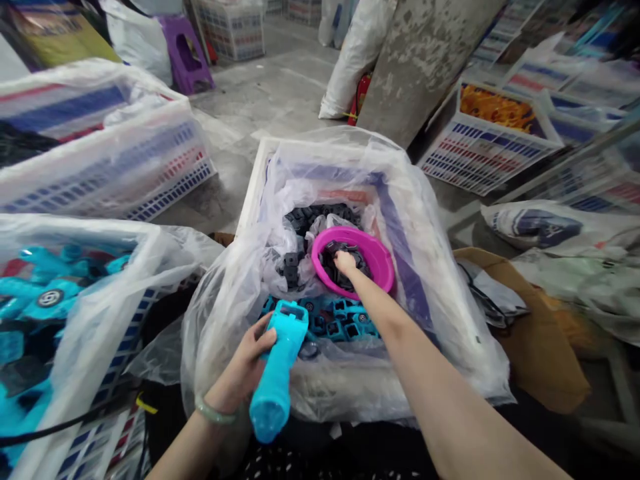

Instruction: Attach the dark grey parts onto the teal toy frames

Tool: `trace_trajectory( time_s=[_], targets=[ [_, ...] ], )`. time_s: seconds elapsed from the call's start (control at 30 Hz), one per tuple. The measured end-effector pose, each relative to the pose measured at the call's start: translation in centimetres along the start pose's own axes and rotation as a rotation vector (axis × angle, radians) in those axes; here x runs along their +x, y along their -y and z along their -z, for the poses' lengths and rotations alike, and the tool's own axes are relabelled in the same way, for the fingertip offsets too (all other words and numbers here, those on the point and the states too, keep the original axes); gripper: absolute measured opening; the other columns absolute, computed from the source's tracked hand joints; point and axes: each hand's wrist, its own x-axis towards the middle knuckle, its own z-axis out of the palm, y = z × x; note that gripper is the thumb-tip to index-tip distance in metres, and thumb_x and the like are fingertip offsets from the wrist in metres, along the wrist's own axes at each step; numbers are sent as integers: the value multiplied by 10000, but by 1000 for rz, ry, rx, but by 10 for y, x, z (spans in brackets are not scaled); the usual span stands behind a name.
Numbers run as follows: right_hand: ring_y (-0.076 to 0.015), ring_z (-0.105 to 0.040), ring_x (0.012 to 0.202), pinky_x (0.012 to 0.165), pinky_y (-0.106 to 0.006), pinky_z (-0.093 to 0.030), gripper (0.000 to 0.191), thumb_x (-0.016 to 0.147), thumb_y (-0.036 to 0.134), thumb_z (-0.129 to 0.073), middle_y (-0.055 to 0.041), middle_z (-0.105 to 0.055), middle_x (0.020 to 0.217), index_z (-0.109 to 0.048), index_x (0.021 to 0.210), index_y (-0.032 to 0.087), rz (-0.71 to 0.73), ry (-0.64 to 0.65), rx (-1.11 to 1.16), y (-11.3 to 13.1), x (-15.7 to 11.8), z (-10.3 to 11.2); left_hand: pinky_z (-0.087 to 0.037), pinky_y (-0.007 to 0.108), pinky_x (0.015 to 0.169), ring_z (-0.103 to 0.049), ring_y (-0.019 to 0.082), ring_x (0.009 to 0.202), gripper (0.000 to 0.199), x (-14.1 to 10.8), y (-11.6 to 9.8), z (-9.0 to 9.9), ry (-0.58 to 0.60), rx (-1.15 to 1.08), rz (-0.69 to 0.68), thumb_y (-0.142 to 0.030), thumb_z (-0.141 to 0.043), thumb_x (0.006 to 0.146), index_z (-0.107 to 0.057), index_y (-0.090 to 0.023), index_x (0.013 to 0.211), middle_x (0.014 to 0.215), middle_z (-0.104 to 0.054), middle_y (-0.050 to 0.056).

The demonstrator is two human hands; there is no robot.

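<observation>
Fingers of the left hand (246, 363) wrap a blue part (281, 360); right hand (345, 261), grip unclear, apparently selects among dark pieces (361, 259) in a pink basin (383, 267), next needing a precise pinch.

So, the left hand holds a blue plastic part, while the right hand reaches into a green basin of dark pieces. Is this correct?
The colour is wrong: in the head view, the right hand reaches into a pink basin. The rest is correct.
</observation>
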Motion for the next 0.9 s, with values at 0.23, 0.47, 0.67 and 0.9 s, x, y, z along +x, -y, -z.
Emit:
trace_trajectory(
  time_s=[0.23, 0.47, 0.67, 0.9],
  targets=[
    [-194, -710, 1020, 944, -346, -569, 334, 1056, 315, -514, -95, -733, 1142, -632, 1310, 133, 112, 165, 141, 17, -74, 7, -501, 460, 1068, -625, 319, 1209, 754, 17, -14, -3, 63, 469, -265, -383, -929, 631, -604, -194, 1284, 1300, -658, 108],
    [-274, -595, 1310, 1148, -475, -448, 539, 1007, 494, -574, -143, -634, 1386, -577, 1445, 181, 546, 3, 90, 37, -184, 4, -519, 448, 1052, -632, 316, 1205, 727, 16, -1, -32, 307, 473, -410, -387, -887, 714, -571, -187, 1338, 1320, -641, 135],
    [-340, -556, 1387, 1170, -519, -441, 865, 832, 517, -785, -148, -566, 1505, -447, 1561, 195, 451, 19, 93, 42, -213, -10, -499, 451, 1086, -597, 326, 1246, 720, 1, -6, -29, 363, 582, -583, -382, -905, 685, -616, -209, 1322, 1316, -621, 121],
    [-304, -646, 1286, 1156, -482, -468, 798, 776, 371, -808, -104, -653, 1408, -507, 1503, 236, 611, -50, 8, 56, -222, -10, -552, 412, 1000, -645, 322, 1193, 684, -9, -18, -18, 327, 638, -586, -354, -884, 725, -625, -225, 1345, 1301, -649, 127]
  ],
)
